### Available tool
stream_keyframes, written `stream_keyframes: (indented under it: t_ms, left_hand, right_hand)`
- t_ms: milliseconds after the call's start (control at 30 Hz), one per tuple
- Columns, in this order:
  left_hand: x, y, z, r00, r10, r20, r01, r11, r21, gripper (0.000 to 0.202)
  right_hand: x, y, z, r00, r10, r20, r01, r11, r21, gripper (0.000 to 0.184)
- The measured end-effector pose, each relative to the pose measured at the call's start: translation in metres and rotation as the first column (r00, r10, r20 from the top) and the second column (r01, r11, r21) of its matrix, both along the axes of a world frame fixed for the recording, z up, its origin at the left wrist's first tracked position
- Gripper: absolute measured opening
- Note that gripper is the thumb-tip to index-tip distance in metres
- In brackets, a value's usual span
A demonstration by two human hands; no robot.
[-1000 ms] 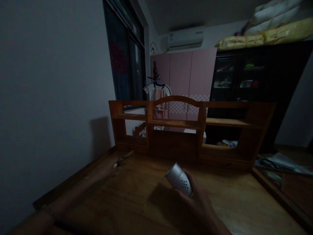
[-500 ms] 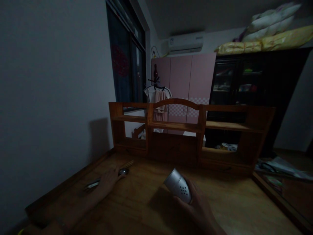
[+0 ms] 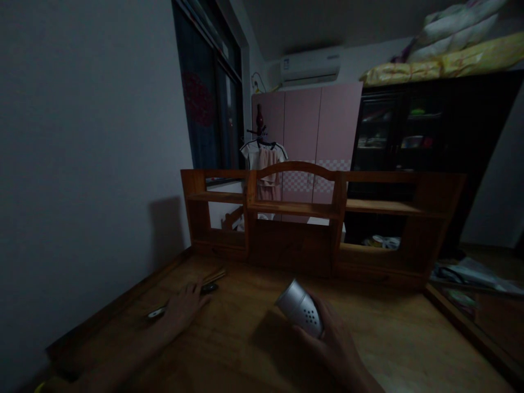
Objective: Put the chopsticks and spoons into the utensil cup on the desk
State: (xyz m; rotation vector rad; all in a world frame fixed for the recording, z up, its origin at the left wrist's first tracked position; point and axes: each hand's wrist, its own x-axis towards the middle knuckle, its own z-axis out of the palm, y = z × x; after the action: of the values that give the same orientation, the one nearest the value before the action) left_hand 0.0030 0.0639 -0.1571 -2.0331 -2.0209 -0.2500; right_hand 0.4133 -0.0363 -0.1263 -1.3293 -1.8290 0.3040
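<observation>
The room is dim. My right hand (image 3: pixel 333 349) is closed around a silver metal cup (image 3: pixel 299 308) with small holes in its side, held tilted just above the wooden desk (image 3: pixel 254 333). My left hand (image 3: pixel 183 305) lies on the desk at the left, fingers stretched over a metal spoon (image 3: pixel 158 313) whose bowl shows to the left of my hand. A pair of wooden chopsticks (image 3: pixel 215 277) lies just beyond my fingertips.
A wooden shelf unit (image 3: pixel 319 210) stands along the desk's back edge. A grey wall runs along the left. Behind are a window, pink wardrobe (image 3: pixel 311 136), hanging clothes (image 3: pixel 265 161), dark cabinet and air conditioner (image 3: pixel 310 66).
My left hand drew back along the desk with the cutlery under it; the spoon now lies nearer the left edge. The right hand keeps the silver cup almost still.
</observation>
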Motion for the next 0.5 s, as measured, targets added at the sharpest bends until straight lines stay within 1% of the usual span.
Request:
stream_keyframes:
  t_ms: [100, 200, 233, 333, 433, 500]
  left_hand:
    - [0.002, -0.001, -0.006, 0.993, 0.045, -0.107, -0.044, 0.999, 0.012, 0.058]
    - [0.002, -0.002, -0.008, 0.988, 0.023, -0.151, -0.025, 1.0, -0.012, 0.047]
    - [0.002, -0.004, -0.008, 0.985, 0.007, -0.171, -0.012, 1.0, -0.027, 0.047]
    - [0.001, -0.009, -0.006, 0.971, -0.021, -0.238, 0.011, 0.999, -0.043, 0.061]
    - [-0.002, -0.014, -0.002, 0.973, -0.022, -0.231, 0.01, 0.999, -0.051, 0.059]
    - [-0.006, -0.015, 0.001, 0.985, -0.031, -0.168, 0.02, 0.997, -0.068, 0.053]
  right_hand:
    - [0.0, -0.001, 0.002, 1.0, 0.016, -0.019, -0.016, 1.0, 0.003, 0.063]
    - [-0.001, -0.001, 0.001, 1.0, 0.013, -0.025, -0.013, 1.0, 0.004, 0.062]
    - [-0.001, -0.001, 0.0, 1.0, 0.007, -0.025, -0.007, 1.0, 0.002, 0.062]
    - [-0.001, -0.001, -0.004, 1.0, -0.006, -0.029, 0.006, 1.0, 0.003, 0.062]
    - [-0.002, 0.0, -0.005, 1.0, -0.001, -0.028, 0.001, 1.0, 0.019, 0.063]
    - [-0.002, 0.001, -0.005, 1.0, 0.004, -0.025, -0.004, 1.0, 0.016, 0.062]
